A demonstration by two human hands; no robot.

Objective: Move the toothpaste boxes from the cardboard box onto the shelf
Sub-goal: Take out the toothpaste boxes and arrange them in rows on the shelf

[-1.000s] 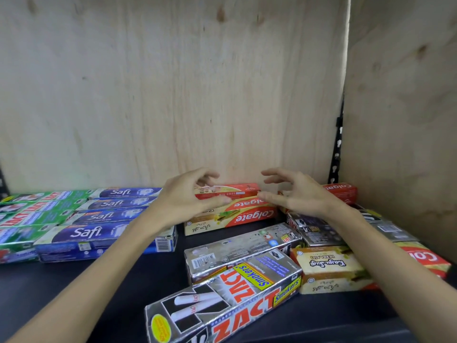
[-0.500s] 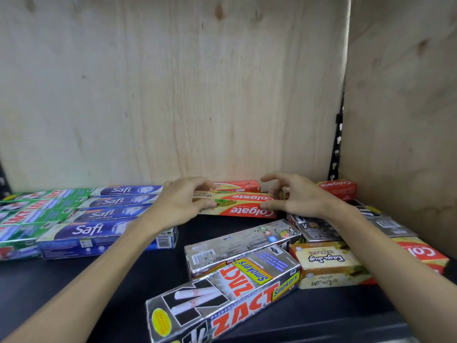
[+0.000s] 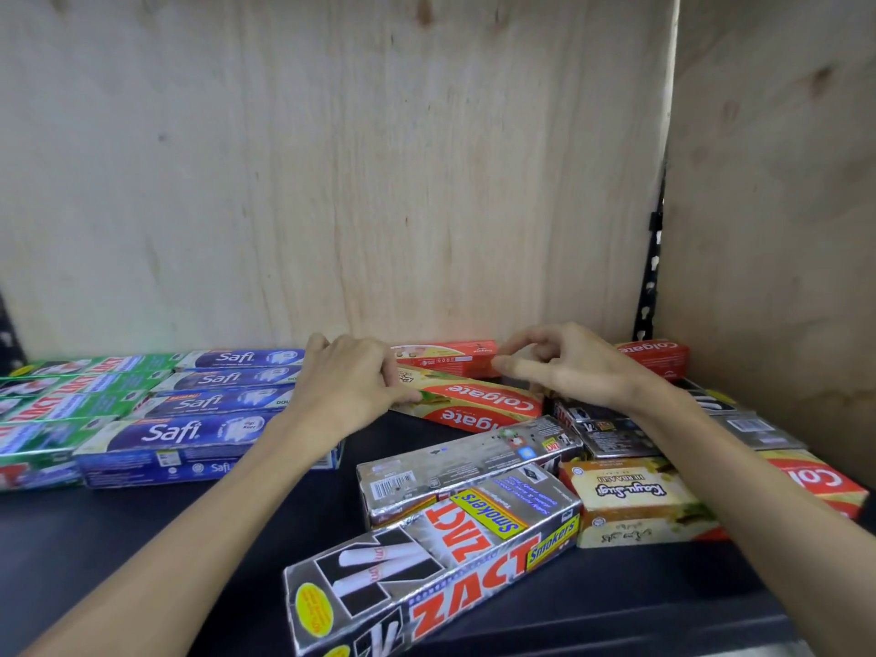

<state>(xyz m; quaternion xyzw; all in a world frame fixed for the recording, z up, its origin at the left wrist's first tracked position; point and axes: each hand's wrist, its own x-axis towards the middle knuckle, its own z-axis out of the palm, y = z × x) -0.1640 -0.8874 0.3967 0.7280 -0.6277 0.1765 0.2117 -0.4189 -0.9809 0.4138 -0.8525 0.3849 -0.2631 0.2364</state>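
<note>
Many toothpaste boxes lie on the dark shelf (image 3: 142, 538). My left hand (image 3: 351, 386) grips the left end of a beige and red Colgate box (image 3: 474, 403) lying at an angle near the back wall. My right hand (image 3: 569, 367) hovers just above that box's right end, fingers loosely curled and one finger pointing left, holding nothing. Behind them a red Colgate box (image 3: 445, 360) rests against the back wall. The cardboard box is out of view.
Blue Safi boxes (image 3: 189, 433) and green Zact boxes (image 3: 47, 400) lie in rows at the left. Silver Zact Smokers boxes (image 3: 426, 552), a beige Kayu Sugi box (image 3: 630, 495), a black box (image 3: 602, 429) and red Colgate boxes (image 3: 815, 481) are heaped at the right. Plywood walls close the back and right.
Both hands reached to the back and took the beige and red Colgate box, turning it. My right hand has since lifted off its right end.
</note>
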